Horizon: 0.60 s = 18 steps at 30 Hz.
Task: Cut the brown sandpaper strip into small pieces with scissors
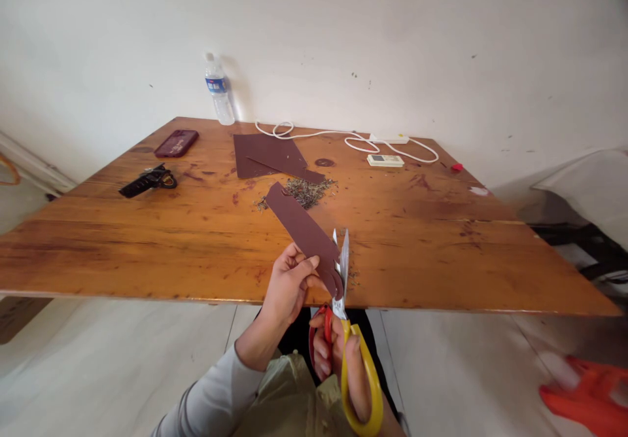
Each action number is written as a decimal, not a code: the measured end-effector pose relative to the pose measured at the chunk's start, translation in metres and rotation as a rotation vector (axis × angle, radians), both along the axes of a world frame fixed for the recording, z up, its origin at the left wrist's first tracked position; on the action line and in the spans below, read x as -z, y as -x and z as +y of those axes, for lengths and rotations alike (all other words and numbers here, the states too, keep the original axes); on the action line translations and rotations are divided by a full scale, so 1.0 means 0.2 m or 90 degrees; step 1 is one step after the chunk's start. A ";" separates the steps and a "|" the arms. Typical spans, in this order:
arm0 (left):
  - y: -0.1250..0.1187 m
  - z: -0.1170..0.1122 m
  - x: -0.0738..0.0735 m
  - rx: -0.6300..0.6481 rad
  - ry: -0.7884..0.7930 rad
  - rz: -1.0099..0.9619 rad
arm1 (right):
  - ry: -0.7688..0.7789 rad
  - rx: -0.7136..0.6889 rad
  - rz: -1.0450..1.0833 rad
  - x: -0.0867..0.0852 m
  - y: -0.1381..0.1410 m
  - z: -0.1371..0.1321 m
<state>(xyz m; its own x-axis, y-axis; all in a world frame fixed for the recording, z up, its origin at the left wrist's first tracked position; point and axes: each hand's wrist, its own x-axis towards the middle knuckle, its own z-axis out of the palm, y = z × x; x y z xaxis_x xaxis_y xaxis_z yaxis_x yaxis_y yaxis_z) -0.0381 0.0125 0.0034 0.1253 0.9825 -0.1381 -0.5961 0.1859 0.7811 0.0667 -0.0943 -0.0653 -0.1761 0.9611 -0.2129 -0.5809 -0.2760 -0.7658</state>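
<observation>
Closed on the lower part of a long, flat maroon strip [300,226], the left hand's [288,283] grip sets thumb on top, fingers beneath. The right hand [336,344] is wrapped through the loops of large steel scissors [339,307] with one yellow and one red plastic handle; their blades stand parted, the strip's near end between them, above the front edge of a glossy orange-brown wooden tabletop [147,247]. Dark stains and streaky grain mark the varnish. Beyond the strip lie a loose, bristly heap of fine grey-brown bits [311,193] and smooth, angular maroon sheets [262,149]. Near the scuffed white wall [392,44] stand a clear plastic bottle with a blue label [220,100] and a looping white cable [318,133]. Pale tiled floor [196,335] shows below.
</observation>
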 end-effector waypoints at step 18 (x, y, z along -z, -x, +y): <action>0.00 0.00 0.00 0.003 0.011 0.023 | 0.041 -0.070 0.075 0.00 -0.01 0.03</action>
<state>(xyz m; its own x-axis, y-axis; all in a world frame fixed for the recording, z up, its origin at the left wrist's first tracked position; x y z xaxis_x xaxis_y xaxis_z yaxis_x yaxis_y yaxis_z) -0.0386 0.0133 0.0033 0.1239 0.9793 -0.1600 -0.5665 0.2022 0.7989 0.0686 -0.0873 -0.0652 -0.3075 0.9196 -0.2446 -0.6293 -0.3893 -0.6726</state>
